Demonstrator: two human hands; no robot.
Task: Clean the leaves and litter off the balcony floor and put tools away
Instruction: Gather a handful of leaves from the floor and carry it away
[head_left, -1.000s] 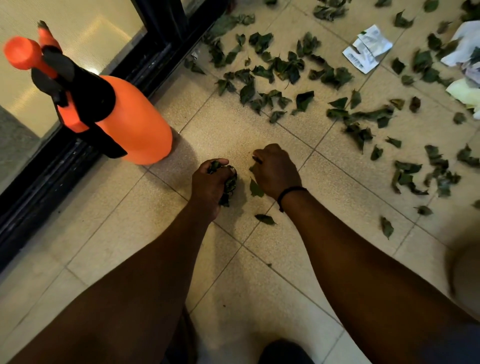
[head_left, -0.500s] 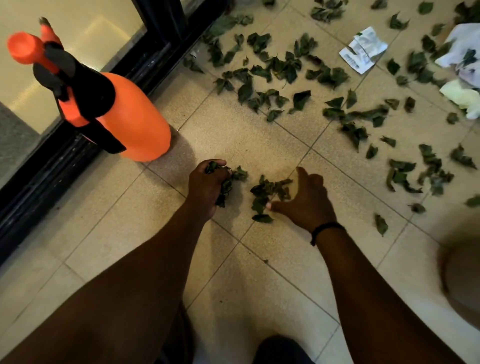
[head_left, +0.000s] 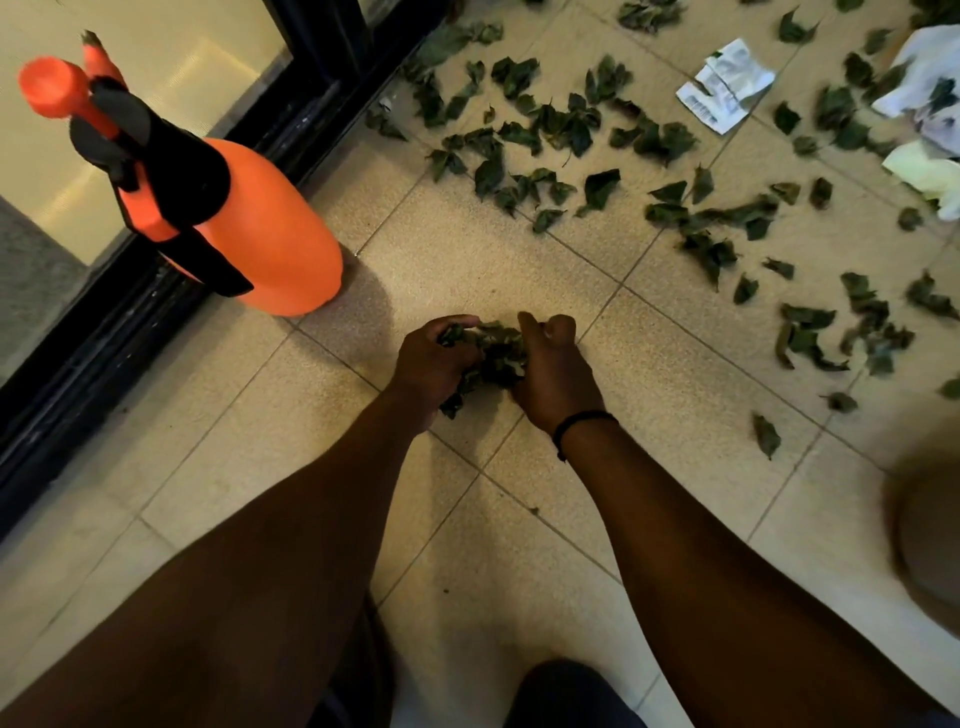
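Grip: both hands are curled shut around one clump of leaves (head_left: 488, 358), the left hand (head_left: 434, 364) closing from one side and the right hand (head_left: 553, 379) from the other, fingers bent inward with leaf edges poking out between them
Why held so: pressing the two palms together looks like a way to pack loose leaves into a single wad that can be lifted without shedding (a judgement, not something seen)
Clump position: low over the tiled floor (head_left: 467, 249), near the middle of the view, just beside the base of the orange sprayer (head_left: 249, 228)
Sprayer: stands upright against the black door frame (head_left: 104, 332) along the floor's left edge, out of the sweeping path, its black strap hanging down the side
Remaining leaves: a wide scatter of leaves (head_left: 561, 130) runs across the far part of the floor toward the right edge, well apart from the hands
Litter: a crumpled paper packet (head_left: 724, 88) lies near the far right, with white crumpled material (head_left: 930, 88) at the right edge
Writing: the packet carries dark print and what may be a barcode, too small and blurred to read; no brand shows on the sprayer
Progress: early, most debris not yet gathered, sprayer not yet put away
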